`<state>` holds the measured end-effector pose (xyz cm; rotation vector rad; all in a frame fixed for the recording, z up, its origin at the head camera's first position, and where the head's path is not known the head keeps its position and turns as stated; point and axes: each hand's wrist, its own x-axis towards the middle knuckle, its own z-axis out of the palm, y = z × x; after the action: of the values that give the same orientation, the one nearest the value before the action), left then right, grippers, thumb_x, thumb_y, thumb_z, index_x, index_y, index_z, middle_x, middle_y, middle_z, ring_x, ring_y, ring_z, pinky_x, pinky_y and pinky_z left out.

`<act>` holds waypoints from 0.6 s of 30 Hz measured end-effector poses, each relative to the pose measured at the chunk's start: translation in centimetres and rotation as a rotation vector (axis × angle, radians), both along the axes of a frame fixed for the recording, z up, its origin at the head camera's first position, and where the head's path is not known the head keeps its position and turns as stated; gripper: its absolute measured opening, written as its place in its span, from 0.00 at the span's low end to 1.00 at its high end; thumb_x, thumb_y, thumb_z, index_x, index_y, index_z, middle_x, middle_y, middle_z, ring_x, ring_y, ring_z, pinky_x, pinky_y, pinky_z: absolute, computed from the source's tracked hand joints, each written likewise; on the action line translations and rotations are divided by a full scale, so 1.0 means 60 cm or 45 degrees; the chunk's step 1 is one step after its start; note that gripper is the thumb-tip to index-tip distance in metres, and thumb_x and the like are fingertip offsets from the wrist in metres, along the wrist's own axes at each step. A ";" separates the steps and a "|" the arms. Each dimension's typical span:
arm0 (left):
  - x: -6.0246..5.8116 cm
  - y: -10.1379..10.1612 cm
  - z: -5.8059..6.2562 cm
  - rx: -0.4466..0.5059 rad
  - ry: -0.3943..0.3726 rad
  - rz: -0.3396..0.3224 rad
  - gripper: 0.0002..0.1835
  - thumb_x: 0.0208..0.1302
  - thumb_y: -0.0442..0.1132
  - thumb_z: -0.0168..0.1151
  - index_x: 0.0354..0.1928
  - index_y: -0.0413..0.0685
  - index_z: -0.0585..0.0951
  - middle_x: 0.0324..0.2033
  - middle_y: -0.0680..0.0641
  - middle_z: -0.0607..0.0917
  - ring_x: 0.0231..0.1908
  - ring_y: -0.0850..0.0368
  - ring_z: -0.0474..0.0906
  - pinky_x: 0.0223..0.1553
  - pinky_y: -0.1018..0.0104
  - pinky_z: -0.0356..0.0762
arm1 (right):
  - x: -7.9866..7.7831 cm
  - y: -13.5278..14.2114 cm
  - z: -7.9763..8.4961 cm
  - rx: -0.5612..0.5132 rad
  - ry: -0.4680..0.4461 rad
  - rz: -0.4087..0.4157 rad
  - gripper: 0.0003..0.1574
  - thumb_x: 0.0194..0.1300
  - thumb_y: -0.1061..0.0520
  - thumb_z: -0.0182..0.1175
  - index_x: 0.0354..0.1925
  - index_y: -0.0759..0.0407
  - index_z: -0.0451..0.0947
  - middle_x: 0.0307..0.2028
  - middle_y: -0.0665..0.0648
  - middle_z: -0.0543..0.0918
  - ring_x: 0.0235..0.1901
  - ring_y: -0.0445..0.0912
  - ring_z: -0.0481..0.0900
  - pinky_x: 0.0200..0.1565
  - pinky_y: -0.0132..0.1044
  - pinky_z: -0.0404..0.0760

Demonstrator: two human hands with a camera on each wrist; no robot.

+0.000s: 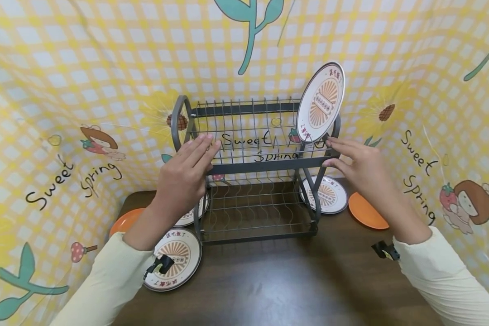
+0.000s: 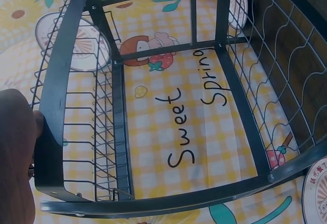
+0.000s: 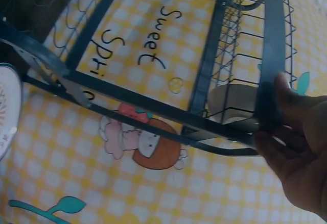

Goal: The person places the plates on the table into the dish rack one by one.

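Pale sleeves (image 1: 106,276) nearest us, reaching fwd to dish rack (image 1: 244,108).
Head: our L hand (image 1: 185,170) lies over rack's L end, fingers extended & together; can't tell if gripping. R hand (image 1: 362,167) pinches front bar (image 1: 261,165); plate (image 1: 320,104) stands tilted in top tier, R end. L wrist: L hand touches bar. R wrist: thumb & fingers either side of bar.

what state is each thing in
rack, standing on table
left hand, touching rack, fingers extended
right hand, pinching rack's upper front bar
top plate, tilted in rack's upper tier
other white plates, flat, face up
orange plates, flat, partly hidden
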<state>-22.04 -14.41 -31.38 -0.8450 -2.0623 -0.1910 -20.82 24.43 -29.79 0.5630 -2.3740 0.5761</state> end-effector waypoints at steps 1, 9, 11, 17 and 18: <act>0.000 0.000 0.000 0.003 0.001 -0.002 0.21 0.74 0.31 0.56 0.67 0.42 0.79 0.65 0.39 0.80 0.65 0.41 0.78 0.69 0.47 0.76 | -0.001 0.001 -0.003 -0.023 0.009 0.010 0.28 0.54 0.61 0.76 0.54 0.65 0.86 0.55 0.63 0.87 0.56 0.62 0.85 0.51 0.56 0.86; 0.002 -0.002 -0.002 0.012 -0.034 -0.034 0.23 0.73 0.31 0.58 0.68 0.40 0.77 0.67 0.38 0.79 0.68 0.41 0.76 0.72 0.47 0.73 | -0.011 0.007 -0.024 -0.089 0.161 0.109 0.17 0.53 0.64 0.76 0.44 0.66 0.90 0.48 0.64 0.89 0.51 0.58 0.88 0.52 0.37 0.84; 0.003 -0.005 -0.002 0.019 -0.063 -0.059 0.25 0.72 0.30 0.59 0.70 0.40 0.75 0.69 0.38 0.77 0.70 0.42 0.73 0.73 0.47 0.71 | -0.014 0.009 -0.029 -0.101 0.206 0.159 0.16 0.52 0.66 0.76 0.42 0.68 0.90 0.47 0.65 0.89 0.51 0.59 0.88 0.54 0.25 0.82; 0.011 -0.018 -0.002 0.070 -0.206 -0.154 0.33 0.78 0.36 0.53 0.79 0.37 0.57 0.79 0.38 0.61 0.80 0.43 0.55 0.81 0.50 0.54 | -0.019 0.013 -0.038 -0.131 0.295 0.243 0.17 0.49 0.71 0.76 0.41 0.69 0.90 0.46 0.67 0.89 0.49 0.61 0.88 0.56 0.11 0.71; 0.015 -0.021 -0.002 0.104 -0.219 -0.167 0.33 0.80 0.38 0.50 0.80 0.37 0.55 0.79 0.37 0.59 0.80 0.44 0.53 0.82 0.51 0.51 | -0.019 0.013 -0.039 -0.132 0.304 0.241 0.17 0.49 0.71 0.76 0.41 0.69 0.90 0.46 0.67 0.89 0.49 0.61 0.89 0.56 0.11 0.71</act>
<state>-21.16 -15.65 -31.53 -0.9417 -2.1425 -0.4307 -21.97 25.20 -32.15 0.7698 -2.0680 0.6714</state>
